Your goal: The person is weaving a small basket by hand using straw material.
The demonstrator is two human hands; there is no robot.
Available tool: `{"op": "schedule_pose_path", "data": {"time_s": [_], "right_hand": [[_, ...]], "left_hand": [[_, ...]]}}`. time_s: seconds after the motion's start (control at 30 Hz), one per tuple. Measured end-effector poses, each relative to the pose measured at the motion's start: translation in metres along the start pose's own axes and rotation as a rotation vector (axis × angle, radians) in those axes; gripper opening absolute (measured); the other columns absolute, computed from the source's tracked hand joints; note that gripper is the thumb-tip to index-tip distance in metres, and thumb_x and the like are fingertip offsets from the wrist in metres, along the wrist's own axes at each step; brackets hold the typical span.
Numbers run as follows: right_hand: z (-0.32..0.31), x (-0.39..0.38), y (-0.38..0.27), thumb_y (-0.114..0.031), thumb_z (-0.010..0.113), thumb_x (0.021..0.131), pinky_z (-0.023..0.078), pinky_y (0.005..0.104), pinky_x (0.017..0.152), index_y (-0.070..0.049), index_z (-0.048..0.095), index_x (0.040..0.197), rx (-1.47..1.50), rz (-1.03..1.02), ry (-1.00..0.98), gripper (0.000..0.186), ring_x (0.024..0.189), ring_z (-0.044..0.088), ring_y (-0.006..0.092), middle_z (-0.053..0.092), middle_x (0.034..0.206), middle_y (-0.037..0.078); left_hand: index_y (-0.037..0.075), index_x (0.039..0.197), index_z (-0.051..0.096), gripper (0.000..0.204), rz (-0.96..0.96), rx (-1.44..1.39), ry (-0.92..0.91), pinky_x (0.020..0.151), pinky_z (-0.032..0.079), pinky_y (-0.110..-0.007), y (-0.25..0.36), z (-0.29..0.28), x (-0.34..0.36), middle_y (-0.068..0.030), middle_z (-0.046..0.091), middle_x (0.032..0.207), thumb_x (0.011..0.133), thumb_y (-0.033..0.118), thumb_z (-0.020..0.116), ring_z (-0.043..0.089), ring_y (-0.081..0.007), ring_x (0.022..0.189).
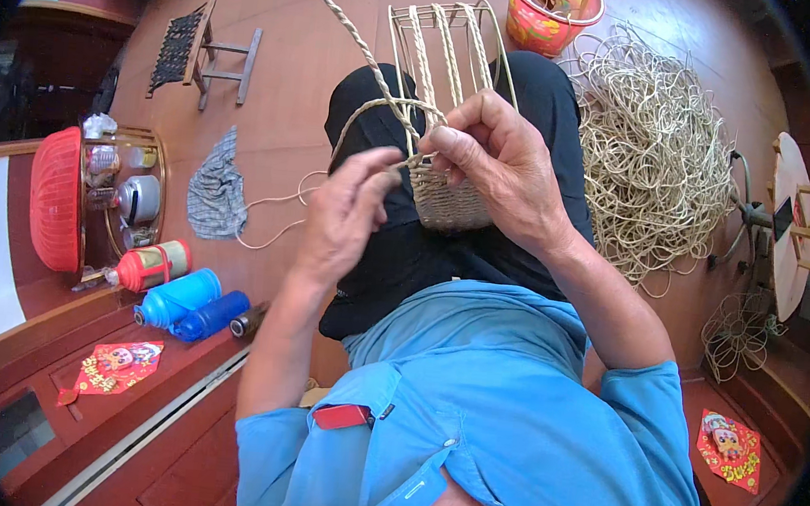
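While right hand (pixel 507 166) pinches cord (pixel 396 104), knees (pixel 546 97) flank basket (pixel 446 199).

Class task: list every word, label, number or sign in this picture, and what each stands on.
Left red sheet: gold characters, not copied here.
Right red sheet: gold characters, not copied here.
Dark pocket tag: too small to read.
Woven basket: no lettering visible.

A blue shirt (pixel 506 416) (short-sleeved, buttoned) tops black trousers (pixel 563 122).
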State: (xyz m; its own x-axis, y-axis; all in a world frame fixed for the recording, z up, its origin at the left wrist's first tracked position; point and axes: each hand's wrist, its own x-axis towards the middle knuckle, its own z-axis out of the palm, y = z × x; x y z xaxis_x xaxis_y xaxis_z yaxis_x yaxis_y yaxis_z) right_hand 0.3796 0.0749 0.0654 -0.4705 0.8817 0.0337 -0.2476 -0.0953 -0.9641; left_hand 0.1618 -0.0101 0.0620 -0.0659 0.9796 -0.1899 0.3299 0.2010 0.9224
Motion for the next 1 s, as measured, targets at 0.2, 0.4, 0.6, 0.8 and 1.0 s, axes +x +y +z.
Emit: {"op": "schedule_pose_path", "data": {"time_s": [0.2,0.4,0.6,0.8,1.0], "right_hand": [[-0.003,-0.003,-0.002,-0.015,0.067,0.111,0.057,0.0240,0.077,-0.001,0.063,0.110,-0.022,0.012,-0.002,0.015,0.083,0.065,0.0066,0.074,0.099,0.006],[0.005,-0.003,-0.007,-0.015,0.066,0.111,0.058,0.0242,0.079,-0.001,0.062,0.108,-0.061,-0.019,-0.016,0.015,0.085,0.066,0.0064,0.074,0.100,0.005],[-0.019,-0.008,-0.011,-0.012,0.068,0.108,0.057,0.0235,0.071,0.000,0.065,0.106,-0.035,0.002,0.098,0.013,0.079,0.067,0.0066,0.072,0.090,0.004],[-0.018,-0.006,-0.019,-0.014,0.069,0.108,0.057,0.0221,0.067,-0.001,0.065,0.107,-0.108,0.056,0.106,0.013,0.078,0.068,0.0060,0.074,0.091,0.003],[-0.019,0.000,-0.023,-0.013,0.073,0.104,0.057,0.0285,0.065,0.000,0.067,0.102,-0.241,0.074,0.191,0.014,0.075,0.071,0.0124,0.075,0.084,0.008]], "left_hand": [[0.001,0.103,0.074,0.025,0.179,0.340,0.197,0.077,0.054,-0.035,-0.030,-0.007,-0.002,-0.0088,0.071,0.087,0.110,0.023,0.064,0.069,-0.0195,0.081],[0.003,0.108,0.077,0.024,-0.408,1.368,0.207,0.083,0.058,-0.053,-0.233,-0.229,-0.069,-0.0205,0.077,0.095,0.103,0.022,0.063,0.075,-0.0405,0.089],[0.000,0.117,0.077,0.020,0.226,0.580,0.269,0.087,0.058,-0.039,-0.032,-0.076,-0.012,-0.0124,0.078,0.107,0.103,0.011,0.069,0.075,-0.0232,0.094],[0.003,0.112,0.078,0.013,0.378,0.323,0.231,0.078,0.055,-0.027,0.033,0.021,0.008,-0.0050,0.074,0.095,0.099,0.003,0.077,0.070,-0.0114,0.088],[0.000,0.097,0.075,0.009,0.258,0.145,0.184,0.069,0.055,-0.028,0.032,0.031,0.026,-0.0063,0.073,0.082,0.098,0.008,0.080,0.070,-0.0104,0.075]]}}
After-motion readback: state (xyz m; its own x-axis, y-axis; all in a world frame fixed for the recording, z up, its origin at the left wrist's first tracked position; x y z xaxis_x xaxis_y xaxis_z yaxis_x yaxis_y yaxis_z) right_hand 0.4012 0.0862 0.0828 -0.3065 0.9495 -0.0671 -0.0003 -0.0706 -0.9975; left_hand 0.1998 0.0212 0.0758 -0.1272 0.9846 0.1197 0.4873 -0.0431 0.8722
